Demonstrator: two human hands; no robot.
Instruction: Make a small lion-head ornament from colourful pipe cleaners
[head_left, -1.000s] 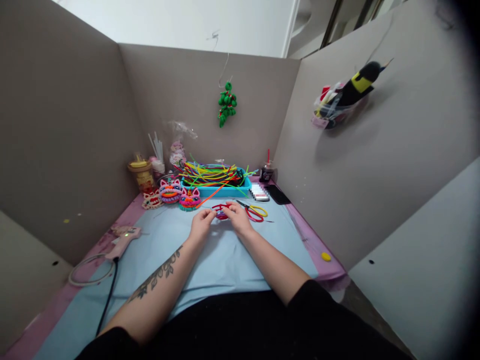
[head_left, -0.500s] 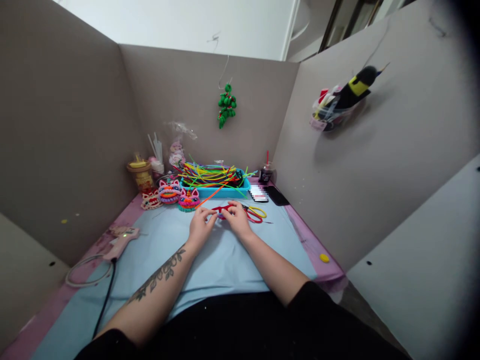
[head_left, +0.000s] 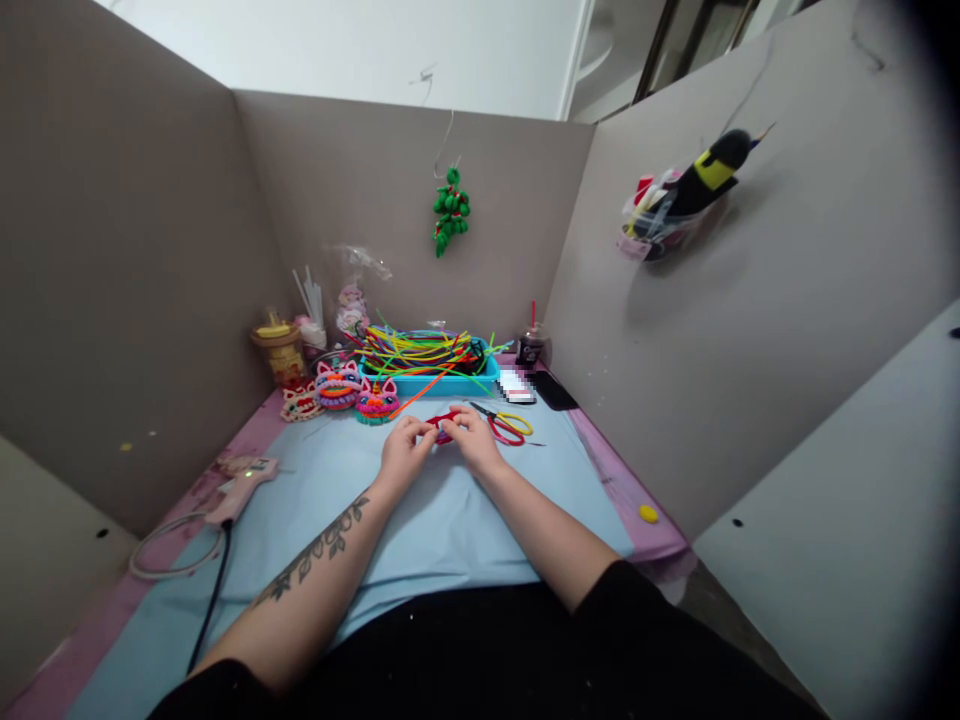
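Note:
My left hand and my right hand meet over the table, fingers pinched on a small red pipe-cleaner piece with some purple on its underside. Fingers cover much of its shape. Just right of my right hand lie scissors with one red and one yellow handle. An orange pipe cleaner slants from the blue tray, which is heaped with coloured pipe cleaners. Left of it sit several finished fuzzy animal-face pieces with pink ears.
A pink glue gun with its cable lies at the left. Behind are a lidded cup, a dark drink cup with a red straw and a black phone. Grey panels enclose three sides. A yellow disc lies near the right edge.
The red piece has been turned or pressed together between my fingertips, and less of it sticks out at the left. My right fingers have shifted slightly lower, leaving the scissor blades more visible.

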